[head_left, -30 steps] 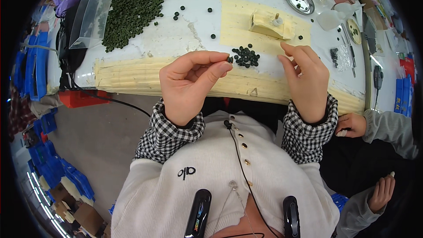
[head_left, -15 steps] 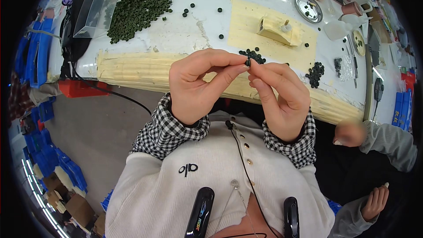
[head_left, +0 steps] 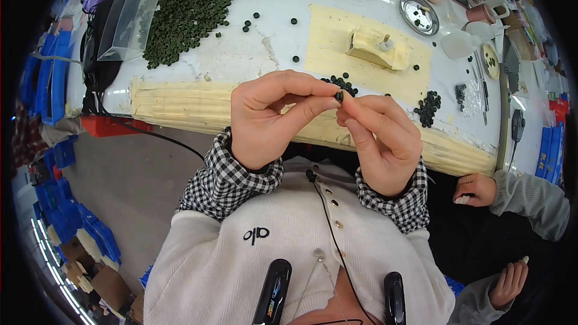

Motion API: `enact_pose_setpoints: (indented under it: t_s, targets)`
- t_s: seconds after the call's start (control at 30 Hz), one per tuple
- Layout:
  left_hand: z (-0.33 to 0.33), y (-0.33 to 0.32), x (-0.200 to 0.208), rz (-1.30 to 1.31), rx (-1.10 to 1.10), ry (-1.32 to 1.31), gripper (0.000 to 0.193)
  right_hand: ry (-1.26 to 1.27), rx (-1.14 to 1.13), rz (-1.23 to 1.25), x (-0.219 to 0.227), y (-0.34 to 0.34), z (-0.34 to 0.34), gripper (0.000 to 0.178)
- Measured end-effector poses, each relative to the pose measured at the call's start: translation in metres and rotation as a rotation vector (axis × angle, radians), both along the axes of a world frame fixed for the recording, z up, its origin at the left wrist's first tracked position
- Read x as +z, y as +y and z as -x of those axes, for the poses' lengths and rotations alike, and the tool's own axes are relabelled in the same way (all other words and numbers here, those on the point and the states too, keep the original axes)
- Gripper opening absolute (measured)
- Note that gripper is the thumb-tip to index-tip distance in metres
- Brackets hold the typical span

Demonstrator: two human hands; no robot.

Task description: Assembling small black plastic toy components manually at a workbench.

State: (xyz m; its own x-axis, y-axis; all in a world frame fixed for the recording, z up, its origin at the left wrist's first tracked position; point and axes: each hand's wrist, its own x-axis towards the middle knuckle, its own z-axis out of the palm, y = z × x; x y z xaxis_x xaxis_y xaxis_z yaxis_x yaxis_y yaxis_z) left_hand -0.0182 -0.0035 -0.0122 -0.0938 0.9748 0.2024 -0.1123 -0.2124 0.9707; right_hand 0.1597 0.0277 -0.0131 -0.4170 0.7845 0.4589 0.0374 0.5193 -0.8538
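Above the table's near edge, my left hand (head_left: 265, 117) pinches a small dark green round piece (head_left: 339, 95) between thumb and forefinger. My right hand (head_left: 385, 138) meets it from the other side, its forefinger tip against the piece and its fingers curled together; its thumb tip sits lower. Just beyond my fingertips lies a small heap of similar dark pieces (head_left: 347, 87), partly covered by my hands. Another small heap (head_left: 428, 108) is to the right of my right hand. A yellow-taped block (head_left: 376, 51) with a short upright peg stands on a yellow sheet (head_left: 325, 36).
At the back left a large pile of green pieces (head_left: 189, 15) lies beside a clear plastic bin (head_left: 129, 21). A round metal dish (head_left: 419, 15), a bottle (head_left: 459, 44) and tweezers-like tools occupy the right side. A co-worker's hand (head_left: 475, 189) rests near the table's right front edge.
My hands stay together at the small piece, with only slight finger movement. The table has shifted slightly in view. The co-worker's upper hand, blurred before, now shows clearly.
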Motion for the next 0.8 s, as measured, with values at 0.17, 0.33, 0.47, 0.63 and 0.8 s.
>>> enact_pose_setpoints:
  t_s: [0.17, 0.33, 0.47, 0.63, 0.8]
  targets:
    - [0.0005, 0.0016, 0.0007, -0.011, 0.009, 0.028, 0.015, -0.013, 0.013, -0.031, 0.0029, 0.0017, -0.0002, 0.032]
    - [0.002, 0.0035, 0.0018, -0.097, 0.021, 0.161, 0.016, -0.024, 0.009, -0.057, 0.0034, 0.0016, -0.0005, 0.032]
    - [0.0025, 0.0038, 0.0042, -0.144, 0.034, 0.248, 0.018, -0.024, 0.004, -0.046, 0.0045, 0.0001, -0.0006, 0.032]
    - [0.0016, 0.003, 0.0036, -0.155, 0.044, 0.242, 0.018, -0.02, -0.006, -0.054, 0.0035, -0.0013, -0.0002, 0.032]
    - [0.0019, 0.0029, 0.0019, -0.166, 0.046, 0.225, 0.018, -0.037, -0.009, -0.077, 0.0038, -0.0009, -0.0002, 0.032]
